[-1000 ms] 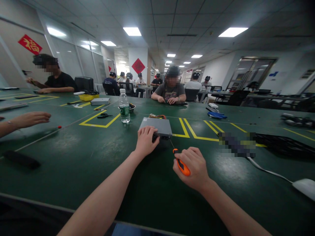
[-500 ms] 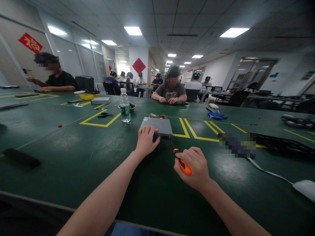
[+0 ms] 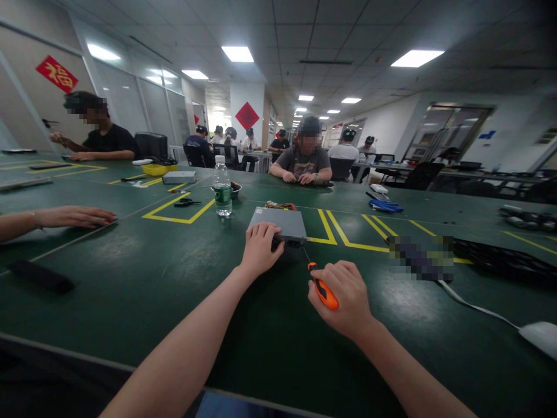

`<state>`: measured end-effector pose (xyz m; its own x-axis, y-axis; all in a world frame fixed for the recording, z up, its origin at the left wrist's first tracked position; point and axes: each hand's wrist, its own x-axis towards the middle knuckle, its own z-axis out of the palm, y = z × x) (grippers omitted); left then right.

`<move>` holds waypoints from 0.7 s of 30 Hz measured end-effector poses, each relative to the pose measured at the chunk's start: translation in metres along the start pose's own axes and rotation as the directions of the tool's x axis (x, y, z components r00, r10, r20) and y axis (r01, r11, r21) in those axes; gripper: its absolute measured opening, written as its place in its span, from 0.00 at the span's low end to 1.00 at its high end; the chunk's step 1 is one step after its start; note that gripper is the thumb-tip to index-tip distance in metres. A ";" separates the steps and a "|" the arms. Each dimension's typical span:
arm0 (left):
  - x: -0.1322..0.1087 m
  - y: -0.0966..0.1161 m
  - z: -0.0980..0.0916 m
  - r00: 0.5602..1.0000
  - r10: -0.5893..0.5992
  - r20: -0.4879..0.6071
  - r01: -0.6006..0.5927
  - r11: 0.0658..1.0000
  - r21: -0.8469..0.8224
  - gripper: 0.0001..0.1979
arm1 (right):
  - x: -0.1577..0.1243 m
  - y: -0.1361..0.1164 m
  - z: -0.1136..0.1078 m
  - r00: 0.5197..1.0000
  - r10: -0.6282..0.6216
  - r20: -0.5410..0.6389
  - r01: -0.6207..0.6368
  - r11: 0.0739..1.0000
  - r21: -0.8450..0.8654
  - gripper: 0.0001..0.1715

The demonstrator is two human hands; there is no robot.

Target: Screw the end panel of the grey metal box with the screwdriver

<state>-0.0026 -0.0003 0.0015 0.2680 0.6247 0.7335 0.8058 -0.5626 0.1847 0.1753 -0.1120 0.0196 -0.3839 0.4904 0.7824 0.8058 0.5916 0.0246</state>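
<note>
A grey computer power supply (image 3: 285,222) rests on the green table in front of me, with coloured cables (image 3: 281,205) at its far side. My left hand (image 3: 261,247) grips its near left edge, fingers on top and thumb down by the socket face. In my right hand (image 3: 342,293) is an orange and black screwdriver (image 3: 325,293), fingers wrapped round the handle. Its thin shaft points up and left to the near right corner of the power supply. Whether the tip sits in a screw is too small to tell.
A water bottle (image 3: 223,188) stands behind left, beside a small bowl (image 3: 235,190). Another person's hand (image 3: 82,216) lies on the table at the left, above a black strip (image 3: 41,275). On the right are a blurred dark object (image 3: 418,258) and blue gloves (image 3: 385,206).
Another person's hand has come in from the left and now covers the spot where a small red item lay. My hands, the screwdriver and the power supply hold nearly the same position.
</note>
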 end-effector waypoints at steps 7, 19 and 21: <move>0.000 0.000 0.000 1.000 -0.002 0.000 0.002 1.000 0.000 0.13 | -0.003 -0.002 -0.001 0.999 0.031 -0.045 -0.030 0.999 0.010 0.08; 0.000 0.000 0.001 1.000 -0.001 -0.006 0.000 1.000 -0.001 0.13 | -0.001 -0.004 -0.004 0.999 0.039 -0.017 -0.039 0.999 -0.019 0.08; 0.000 0.000 0.001 1.000 -0.002 -0.006 0.002 1.000 -0.001 0.13 | -0.002 -0.003 -0.003 0.996 0.082 -0.044 -0.082 0.997 0.003 0.08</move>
<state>-0.0024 0.0001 0.0005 0.2631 0.6227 0.7369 0.8061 -0.5616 0.1867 0.1753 -0.1165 0.0200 -0.2962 0.5085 0.8085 0.8333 0.5512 -0.0414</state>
